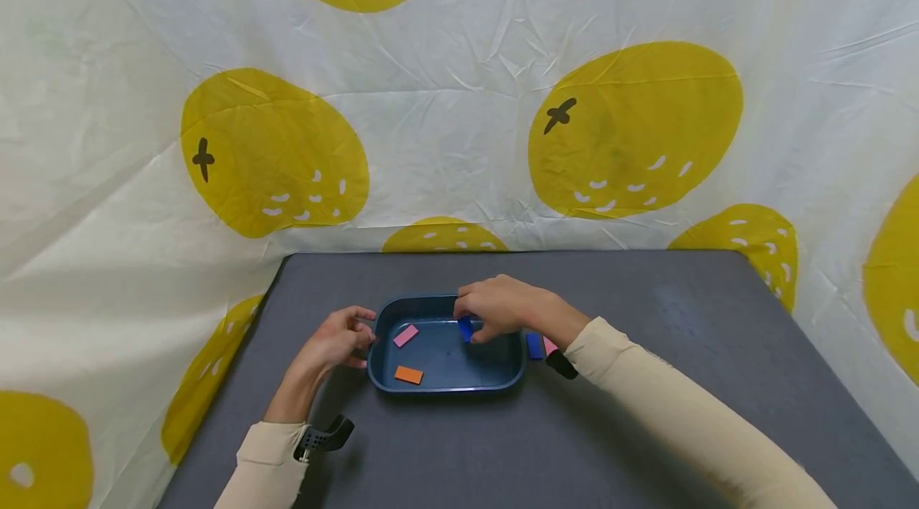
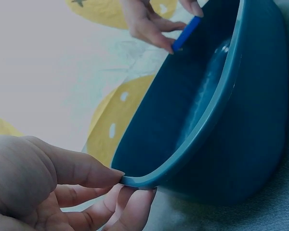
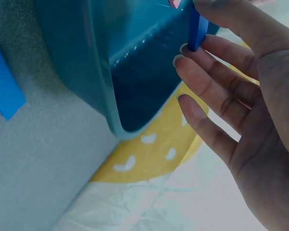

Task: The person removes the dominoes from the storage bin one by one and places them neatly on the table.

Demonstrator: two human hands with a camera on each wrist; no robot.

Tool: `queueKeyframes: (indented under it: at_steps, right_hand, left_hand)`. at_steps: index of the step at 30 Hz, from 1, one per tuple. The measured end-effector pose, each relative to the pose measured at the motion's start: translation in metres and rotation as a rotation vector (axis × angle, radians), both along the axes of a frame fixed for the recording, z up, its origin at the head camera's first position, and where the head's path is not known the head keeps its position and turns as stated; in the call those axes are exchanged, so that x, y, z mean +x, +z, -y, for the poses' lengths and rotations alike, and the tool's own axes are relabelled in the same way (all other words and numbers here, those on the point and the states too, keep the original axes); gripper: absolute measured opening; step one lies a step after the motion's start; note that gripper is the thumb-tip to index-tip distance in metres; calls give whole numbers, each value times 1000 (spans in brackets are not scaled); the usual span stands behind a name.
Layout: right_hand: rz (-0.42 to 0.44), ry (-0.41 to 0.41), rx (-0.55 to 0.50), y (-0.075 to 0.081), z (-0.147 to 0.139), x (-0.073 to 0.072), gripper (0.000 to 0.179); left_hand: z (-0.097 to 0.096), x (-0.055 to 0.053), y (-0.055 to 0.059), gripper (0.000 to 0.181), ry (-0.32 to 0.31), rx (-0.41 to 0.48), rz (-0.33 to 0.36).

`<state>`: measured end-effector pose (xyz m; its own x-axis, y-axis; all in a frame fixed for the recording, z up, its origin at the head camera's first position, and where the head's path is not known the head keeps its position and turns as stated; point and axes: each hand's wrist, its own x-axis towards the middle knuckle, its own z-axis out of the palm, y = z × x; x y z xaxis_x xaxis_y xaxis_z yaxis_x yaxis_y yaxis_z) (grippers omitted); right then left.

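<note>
A dark teal tray (image 1: 448, 391) with raised walls stands on the table. At its left end my left hand (image 1: 343, 340) pinches the rim (image 2: 139, 181) between thumb and fingers. Over the tray's right half, my right hand (image 1: 495, 308) holds a blue block (image 1: 465, 329) by its ends, between thumb and fingertips; the right wrist view shows the same blue block (image 3: 197, 30). Inside the tray lie a pink block (image 1: 405, 335) at the upper left and an orange block (image 1: 408, 375) at the lower left, apart from each other.
Just right of the tray, another blue block (image 1: 534, 346) and a pink block (image 1: 550, 345) lie on the grey table (image 1: 445, 453), the pink one partly hidden by the right wrist. A white curtain (image 1: 445, 142) with yellow fruit shapes hangs behind the table's far edge.
</note>
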<state>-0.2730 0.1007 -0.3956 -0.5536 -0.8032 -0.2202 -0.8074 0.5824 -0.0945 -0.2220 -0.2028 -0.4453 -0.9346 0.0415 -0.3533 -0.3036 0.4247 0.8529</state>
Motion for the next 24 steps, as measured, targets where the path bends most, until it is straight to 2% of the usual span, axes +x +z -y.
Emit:
queueKeyframes:
  at_steps: [12, 18, 24]
  right_hand:
    - [-43, -37, -61, 10, -33, 5, 45]
    - [-24, -74, -105, 13, -51, 8, 44]
    - [24, -149, -152, 14, -72, 12, 43]
  left_hand:
    - [1, 1, -1, 38, -6, -5, -11]
    - [1, 2, -1, 36, -6, -2, -7]
    - [0, 2, 0, 35, -2, 12, -7]
